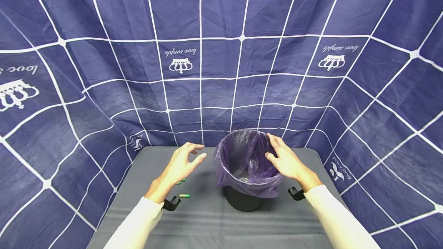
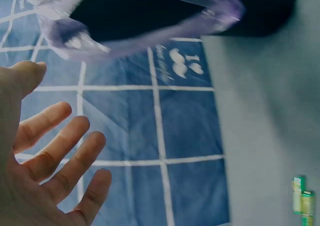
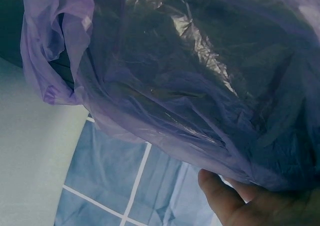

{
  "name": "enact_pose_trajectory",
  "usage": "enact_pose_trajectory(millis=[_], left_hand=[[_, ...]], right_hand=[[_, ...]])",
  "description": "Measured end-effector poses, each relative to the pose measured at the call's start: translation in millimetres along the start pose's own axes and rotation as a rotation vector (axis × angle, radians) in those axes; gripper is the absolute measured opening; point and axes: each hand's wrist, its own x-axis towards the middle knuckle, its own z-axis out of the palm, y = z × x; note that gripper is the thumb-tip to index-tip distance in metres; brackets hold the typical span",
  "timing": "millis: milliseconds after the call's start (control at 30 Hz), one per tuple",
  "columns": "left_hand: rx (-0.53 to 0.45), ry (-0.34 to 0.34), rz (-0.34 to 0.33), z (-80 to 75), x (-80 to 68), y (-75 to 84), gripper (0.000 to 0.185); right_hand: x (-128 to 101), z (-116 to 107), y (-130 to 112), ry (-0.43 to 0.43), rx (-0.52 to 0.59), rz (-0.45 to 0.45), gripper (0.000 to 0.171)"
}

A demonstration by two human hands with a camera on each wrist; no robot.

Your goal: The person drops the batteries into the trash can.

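Presently observed, left to right:

Backdrop: blue cloth [image 1: 221,57] with a white grid and crown prints stands behind and to both sides of the scene.

Worktop: grey worktop [image 1: 204,226] carries all items.

Left hand: left hand [image 1: 181,164] hovers above the worktop, left of the bin and apart from it. Grip released, fingers [image 2: 55,153] spread and straight, holding nothing.

Small items: two green objects [image 1: 182,188] lie on the worktop near the left wrist, partly hidden by it; the left wrist view shows them as green packets [image 2: 302,196], too small to identify.

Bin: black bin [image 1: 242,201] stands upright at mid-worktop, between the two hands.

Liner: purple bag [image 1: 242,156] lines the bin, its edge folded out over the rim and hanging down the near side; the mouth is open.

Right hand: right hand [image 1: 285,160] rests against the right rim of the bag. Fingers lie fairly straight along the plastic, thumb toward the inside. Grip released; the right wrist view shows only the thumb [image 3: 220,193] just beneath the film.
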Motion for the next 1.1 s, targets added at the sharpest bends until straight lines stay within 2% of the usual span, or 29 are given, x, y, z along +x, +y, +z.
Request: enact_pose_trajectory(millis=[367, 567, 767, 900, 1100], left_hand=[[0.041, -0.115, -0.192, 12.6, -50.3, -50.7, 0.034], [0.047, -0.164, -0.236, 18.8, -68.9, -70.6, 0.035], [0.054, -0.236, -0.287, 32.9, -90.7, -83.3, 0.040], [0.047, -0.256, -0.290, 38.9, -100.0, -88.0, 0.043], [0.034, -0.244, -0.191, 44.5, -107.6, -96.8, 0.041]], right_hand=[[-2, 0, -1, 0.005, -0.015, 0.001, 0.078], [-1, -1, -2, 0.009, -0.020, 0.005, 0.078], [-4, 2, 1, 0.002, -0.014, 0.013, 0.078], [-4, 2, 1, 0.003, -0.013, 0.006, 0.078], [-2, 2, 1, 0.016, -0.010, 0.003, 0.078]])
